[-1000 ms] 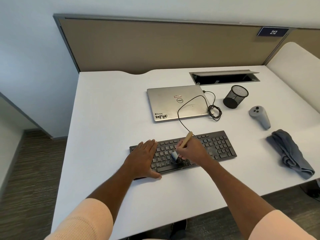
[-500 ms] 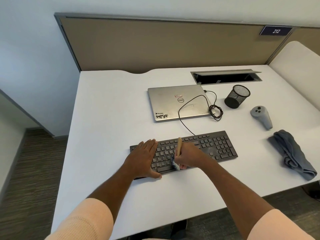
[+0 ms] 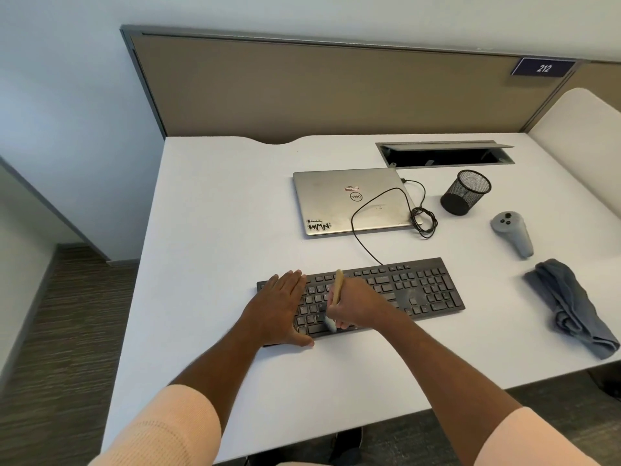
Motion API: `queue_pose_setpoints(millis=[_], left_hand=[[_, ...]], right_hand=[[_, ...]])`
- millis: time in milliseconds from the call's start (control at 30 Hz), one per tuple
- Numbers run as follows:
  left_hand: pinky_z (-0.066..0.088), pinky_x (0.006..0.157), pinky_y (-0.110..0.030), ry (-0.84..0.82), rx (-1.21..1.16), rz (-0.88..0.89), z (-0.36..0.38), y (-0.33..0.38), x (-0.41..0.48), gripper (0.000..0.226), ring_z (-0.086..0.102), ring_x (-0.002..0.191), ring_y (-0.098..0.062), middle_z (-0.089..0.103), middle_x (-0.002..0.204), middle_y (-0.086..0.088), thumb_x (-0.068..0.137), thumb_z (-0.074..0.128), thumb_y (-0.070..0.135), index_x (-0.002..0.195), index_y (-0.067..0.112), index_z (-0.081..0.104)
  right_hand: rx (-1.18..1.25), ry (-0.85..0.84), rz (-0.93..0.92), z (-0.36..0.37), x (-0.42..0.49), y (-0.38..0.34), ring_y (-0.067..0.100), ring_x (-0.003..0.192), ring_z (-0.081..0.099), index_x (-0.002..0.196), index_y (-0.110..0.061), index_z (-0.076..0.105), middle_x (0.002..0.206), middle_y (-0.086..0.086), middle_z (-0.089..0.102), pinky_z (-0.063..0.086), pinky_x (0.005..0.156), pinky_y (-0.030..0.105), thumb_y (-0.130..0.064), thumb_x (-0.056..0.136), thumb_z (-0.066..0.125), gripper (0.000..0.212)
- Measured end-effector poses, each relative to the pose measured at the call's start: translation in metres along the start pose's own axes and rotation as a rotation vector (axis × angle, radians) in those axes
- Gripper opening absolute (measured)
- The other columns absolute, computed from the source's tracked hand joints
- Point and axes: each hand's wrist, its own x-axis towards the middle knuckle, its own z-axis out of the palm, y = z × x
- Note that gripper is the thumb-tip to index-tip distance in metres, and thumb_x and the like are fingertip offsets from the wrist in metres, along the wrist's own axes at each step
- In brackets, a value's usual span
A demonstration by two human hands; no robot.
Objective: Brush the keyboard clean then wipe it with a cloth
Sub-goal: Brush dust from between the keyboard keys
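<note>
A black keyboard (image 3: 413, 287) lies across the near middle of the white desk (image 3: 215, 230). My left hand (image 3: 279, 307) rests flat on its left end, fingers straight. My right hand (image 3: 356, 306) grips a small brush with a wooden handle (image 3: 338, 285); the handle points away from me and the pale bristles touch the lower left keys. A crumpled grey cloth (image 3: 571, 307) lies on the desk to the right of the keyboard, apart from both hands.
A shut silver laptop (image 3: 349, 203) sits behind the keyboard, with a black cable (image 3: 420, 216) looped beside it. A black mesh pen cup (image 3: 465, 191) and a grey controller (image 3: 512, 232) stand to the right. An open cable hatch (image 3: 443, 154) lies further back.
The brush handle has swung from leaning right to nearly straight away from me, and the bristles have swept down the left keys. My left hand has stayed put.
</note>
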Motion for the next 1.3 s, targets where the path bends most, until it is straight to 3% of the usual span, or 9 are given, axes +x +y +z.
queue_pose_setpoints(millis=[100, 233, 367, 433, 633, 833, 1000, 1133, 1300], left_hand=[[-0.002, 0.123, -0.039, -0.007, 0.006, -0.003, 0.000, -0.001, -0.001, 0.130, 0.001, 0.154, -0.024, 0.002, 0.167, -0.011, 0.071, 0.059, 0.084, 0.159, 0.007, 0.002], [-0.003, 0.122, -0.038, -0.005, 0.012, 0.000, -0.001, -0.002, -0.003, 0.130, 0.001, 0.154, -0.024, 0.002, 0.167, -0.011, 0.071, 0.058, 0.085, 0.159, 0.007, 0.002], [-0.001, 0.122, -0.039, 0.009, 0.010, 0.005, 0.001, -0.004, -0.005, 0.130, 0.003, 0.154, -0.026, 0.005, 0.167, -0.013, 0.071, 0.058, 0.085, 0.158, 0.005, 0.004], [-0.002, 0.122, -0.038, 0.007, 0.010, 0.005, 0.001, -0.004, -0.005, 0.130, 0.003, 0.154, -0.026, 0.003, 0.167, -0.012, 0.072, 0.058, 0.084, 0.159, 0.005, 0.003], [-0.001, 0.122, -0.038, 0.019, 0.001, 0.016, 0.002, -0.006, -0.004, 0.131, 0.005, 0.154, -0.026, 0.006, 0.167, -0.013, 0.070, 0.058, 0.086, 0.159, 0.005, 0.006], [-0.002, 0.122, -0.037, 0.024, -0.011, 0.015, 0.002, -0.007, -0.004, 0.130, 0.004, 0.154, -0.025, 0.006, 0.167, -0.012, 0.071, 0.059, 0.085, 0.159, 0.005, 0.006], [-0.003, 0.122, -0.036, 0.023, -0.016, 0.014, 0.002, -0.007, -0.004, 0.131, 0.003, 0.154, -0.025, 0.005, 0.167, -0.012, 0.070, 0.059, 0.085, 0.159, 0.005, 0.005], [-0.004, 0.122, -0.036, 0.016, -0.016, 0.009, 0.003, -0.007, -0.003, 0.130, 0.002, 0.154, -0.023, 0.004, 0.167, -0.011, 0.071, 0.059, 0.084, 0.159, 0.006, 0.004], [-0.004, 0.122, -0.036, 0.015, -0.013, 0.012, 0.003, -0.008, -0.004, 0.131, 0.002, 0.154, -0.023, 0.004, 0.167, -0.010, 0.070, 0.059, 0.085, 0.159, 0.006, 0.003]], right_hand=[[0.055, 0.071, -0.007, 0.000, 0.001, -0.001, 0.021, 0.065, 0.075, 0.081, -0.008, 0.069, 0.073, 0.010, 0.075, 0.064, 0.068, 0.042, -0.007, 0.084, 0.061, 0.008], [0.005, 0.001, 0.009, -0.001, 0.000, 0.001, 0.020, 0.065, 0.075, 0.087, -0.005, 0.068, 0.074, 0.008, 0.073, 0.064, 0.066, 0.039, -0.007, 0.082, 0.064, 0.007], [0.125, 0.114, 0.013, 0.000, -0.001, -0.003, 0.020, 0.064, 0.075, 0.082, -0.007, 0.069, 0.074, 0.011, 0.075, 0.064, 0.067, 0.038, -0.006, 0.084, 0.061, 0.008], [0.027, 0.093, 0.004, 0.002, -0.001, -0.003, 0.023, 0.067, 0.074, 0.082, -0.006, 0.069, 0.075, 0.011, 0.074, 0.063, 0.065, 0.037, -0.008, 0.084, 0.062, 0.008], [0.073, 0.035, 0.023, 0.000, -0.002, -0.005, 0.010, 0.055, 0.070, 0.078, -0.007, 0.066, 0.068, 0.005, 0.071, 0.055, 0.051, 0.018, -0.005, 0.083, 0.060, 0.008], [0.140, 0.131, -0.022, 0.011, 0.001, -0.009, 0.021, 0.066, 0.075, 0.085, -0.007, 0.071, 0.075, 0.011, 0.075, 0.064, 0.066, 0.038, -0.009, 0.086, 0.062, 0.009], [0.058, -0.034, -0.009, 0.008, 0.003, -0.012, 0.023, 0.065, 0.075, 0.087, 0.002, 0.068, 0.073, 0.014, 0.074, 0.065, 0.066, 0.038, -0.004, 0.083, 0.059, 0.011], [0.068, 0.074, -0.046, 0.008, 0.005, -0.014, 0.021, 0.063, 0.074, 0.080, -0.005, 0.069, 0.069, 0.010, 0.074, 0.063, 0.065, 0.040, -0.009, 0.081, 0.059, 0.011], [-0.042, -0.032, -0.070, 0.010, 0.005, -0.012, 0.029, 0.065, 0.072, 0.078, 0.000, 0.068, 0.072, 0.017, 0.072, 0.062, 0.063, 0.044, -0.009, 0.077, 0.061, 0.012]])
